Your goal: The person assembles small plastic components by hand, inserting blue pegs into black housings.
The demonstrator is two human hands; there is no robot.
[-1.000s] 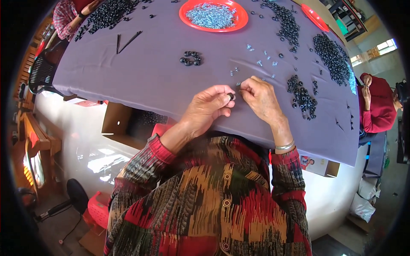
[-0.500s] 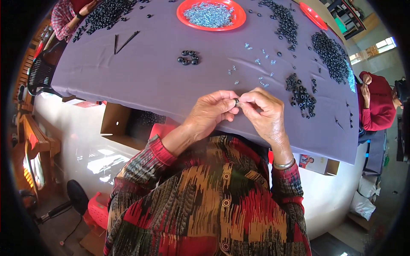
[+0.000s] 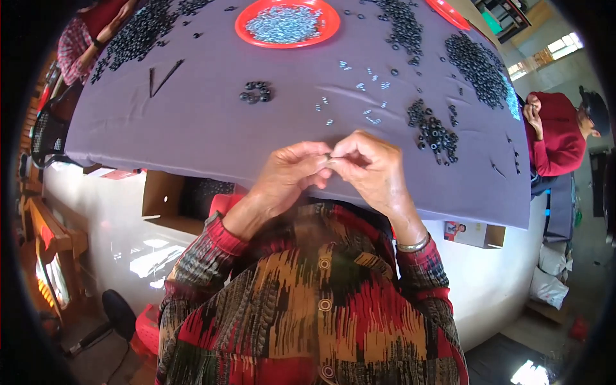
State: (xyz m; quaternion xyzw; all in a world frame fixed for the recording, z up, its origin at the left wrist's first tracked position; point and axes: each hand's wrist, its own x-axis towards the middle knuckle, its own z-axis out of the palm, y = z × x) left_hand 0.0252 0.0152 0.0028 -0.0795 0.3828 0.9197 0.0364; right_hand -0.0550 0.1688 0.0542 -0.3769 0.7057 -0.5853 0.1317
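In front of my chest, just above the near edge of the cloth-covered table, both hands meet fingertip to fingertip. My left hand [image 3: 287,178] pinches a small black plastic part [image 3: 328,156], mostly hidden by the fingers. Thumb and forefinger of my right hand [image 3: 373,172] close against the same part from the other side; whether they hold a separate tiny piece cannot be seen. Beyond them lie scattered small metal springs [image 3: 361,86]. A small group of round black parts [image 3: 256,92] sits farther left, and a loose heap of black parts [image 3: 438,136] lies to the right.
A red plate [image 3: 242,33] full of springs stands at the far side. Larger black heaps lie at far left [image 3: 138,42] and right [image 3: 475,70]. Two thin black sticks [image 3: 168,77] rest at left. Co-workers sit at the right [image 3: 557,125] and far left [image 3: 76,48]. A cardboard box [image 3: 160,197] stands below the table edge.
The whole view has shifted, so the table things sit farther left and slightly higher. My hands remain together, fingertips now closed more tightly over the black part, which shows less.
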